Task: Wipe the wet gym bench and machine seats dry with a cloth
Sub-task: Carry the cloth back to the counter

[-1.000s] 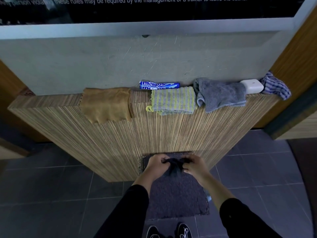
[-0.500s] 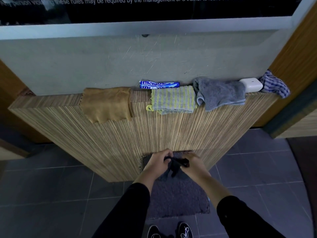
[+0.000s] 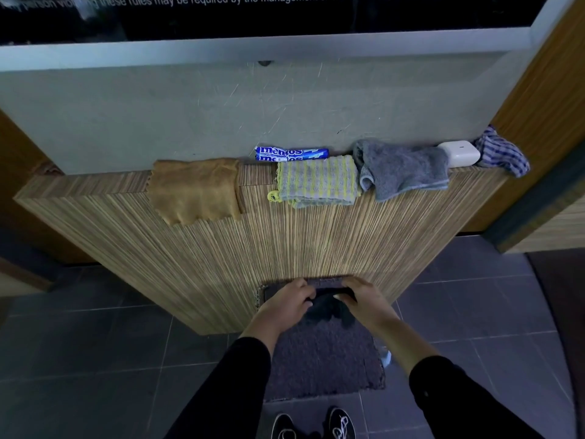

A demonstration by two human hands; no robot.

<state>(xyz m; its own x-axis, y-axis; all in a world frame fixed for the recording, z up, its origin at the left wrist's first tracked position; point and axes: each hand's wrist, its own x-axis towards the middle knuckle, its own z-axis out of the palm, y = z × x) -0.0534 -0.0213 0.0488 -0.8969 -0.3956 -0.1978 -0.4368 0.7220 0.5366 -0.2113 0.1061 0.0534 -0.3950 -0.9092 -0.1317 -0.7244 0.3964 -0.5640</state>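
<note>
**Both hands hold a dark cloth low in front of a wooden ledge**

The person's two forearms reach forward and down in black sleeves, meeting over a dark floor mat (image 3: 323, 359) on the grey tiled floor (image 3: 95, 359). The left hand (image 3: 285, 304) and the right hand (image 3: 364, 299) sit close together, knuckles up, with a dark cloth (image 3: 329, 307) bunched between them. Each grip is closed on that cloth: the fingers of both hands curl round its upper edge, and the rest hangs in loose folds below.

Beyond the hands rises a striped wooden ledge (image 3: 285, 242) set against a pale scratched wall panel (image 3: 221, 115), with a black sign bearing white lettering above. Several things lie along the ledge top, well apart from the hands. From largest to smallest: a tan cloth (image 3: 196, 188) draped over the front edge at the left, a grey towel (image 3: 402, 167) right of centre, a folded grey-and-yellow striped cloth (image 3: 316, 180) between them, a blue checked cloth (image 3: 501, 150) at the far right, a blue Mentos roll (image 3: 291, 153) just behind the striped cloth, and a white case (image 3: 459, 152) between the grey towel and the checked cloth.

Two black shoes with white laces show at the bottom edge.
</note>
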